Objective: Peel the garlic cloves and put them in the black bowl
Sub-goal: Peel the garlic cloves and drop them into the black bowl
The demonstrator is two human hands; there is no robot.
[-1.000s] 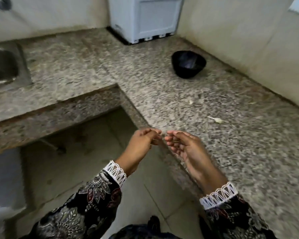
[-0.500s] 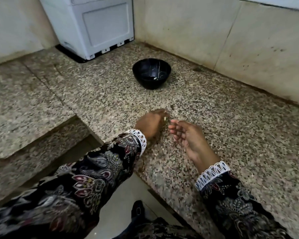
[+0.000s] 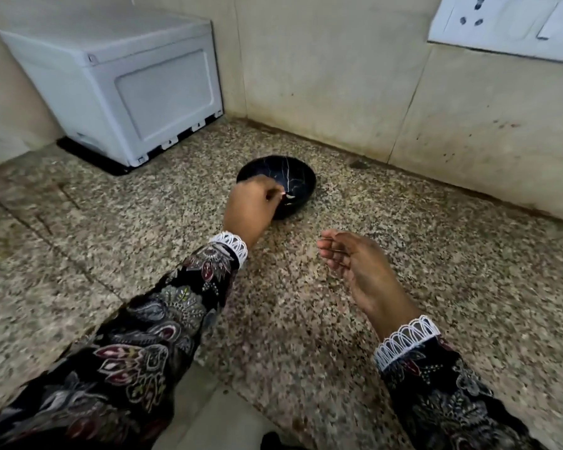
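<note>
Left hand point(image 3: 252, 207) pinches a garlic clove point(image 3: 290, 196) over the black bowl point(image 3: 301, 186); right hand point(image 3: 355, 267) relaxed.

One black bowl point(image 3: 294, 185) stands on one speckled tabletop point(image 3: 436, 254). Inside the bowl lies one pale clove point(image 3: 290, 196) that can be made out; whether more lie behind the fingers cannot be told. Two hands are in view, the left point(image 3: 252, 211) and the right point(image 3: 355, 266), each with one patterned sleeve. One white appliance point(image 3: 127, 89) sits at the back, and one socket plate point(image 3: 507, 24) is on the wall.
</note>
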